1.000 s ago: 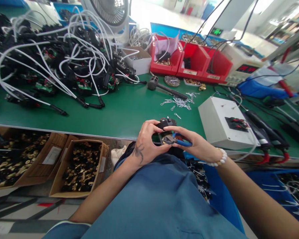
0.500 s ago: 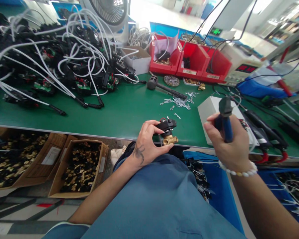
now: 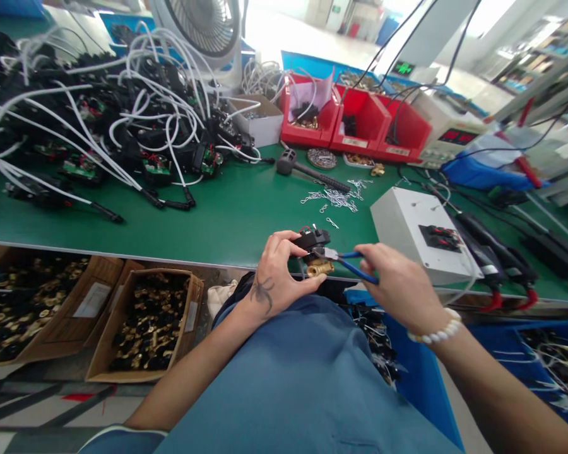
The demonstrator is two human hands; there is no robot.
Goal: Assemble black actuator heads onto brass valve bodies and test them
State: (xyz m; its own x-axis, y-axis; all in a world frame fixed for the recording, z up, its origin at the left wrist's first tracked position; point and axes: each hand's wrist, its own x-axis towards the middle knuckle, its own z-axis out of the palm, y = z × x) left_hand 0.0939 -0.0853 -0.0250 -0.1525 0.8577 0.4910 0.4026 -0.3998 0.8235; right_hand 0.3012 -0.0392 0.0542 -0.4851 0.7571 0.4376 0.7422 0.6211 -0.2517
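My left hand (image 3: 278, 272) grips a small black-and-brass valve part (image 3: 313, 251) just above the near edge of the green bench (image 3: 227, 214). My right hand (image 3: 400, 287) holds blue-handled pliers (image 3: 351, 261), and their jaws touch the part from the right, between its black top and brass body. A loose heap of small silver wire clips (image 3: 337, 195) lies on the bench beyond the part.
A white box with a black socket (image 3: 419, 233) sits right of my hands. Black units with white cables (image 3: 113, 120) are piled at the left. Red bins (image 3: 355, 116), a mallet (image 3: 307, 167) and a fan (image 3: 208, 25) stand behind. Cardboard boxes of brass parts (image 3: 146, 321) sit below the bench.
My right hand lifted the pliers away up to the right, then brought them back down; the jaws again meet the part. My left hand kept the part nearly still.
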